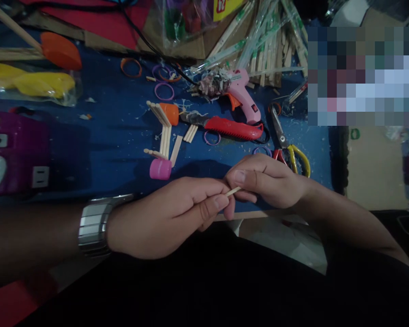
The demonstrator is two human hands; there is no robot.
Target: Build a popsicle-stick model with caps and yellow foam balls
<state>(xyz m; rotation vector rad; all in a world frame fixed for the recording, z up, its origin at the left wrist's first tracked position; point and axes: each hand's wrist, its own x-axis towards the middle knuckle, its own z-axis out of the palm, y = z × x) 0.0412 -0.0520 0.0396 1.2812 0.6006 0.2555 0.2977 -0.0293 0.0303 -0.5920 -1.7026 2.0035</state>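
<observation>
A short, thin wooden stick [233, 191] spans the gap between my hands at the table's near edge. The thumb and fingers of my left hand [177, 211] pinch one end. My right hand [267, 179] closes on the other end, thumb on top. Beyond my left hand stands a small built piece of wooden sticks [165, 141], with an orange cap [169, 114] and a pink cap [160, 169] at its two ends. Beside it lie a flat wooden strip [176, 151] and a few short stick pieces [191, 133].
A red utility knife [233, 128], a pink glue gun [243, 93] and yellow-and-red scissors [286, 147] lie past my hands. Bundled sticks in plastic [259, 50] are at the back. A purple box-shaped object [20, 150] stands left. Coloured rings [164, 91] and glue scraps dot the blue table.
</observation>
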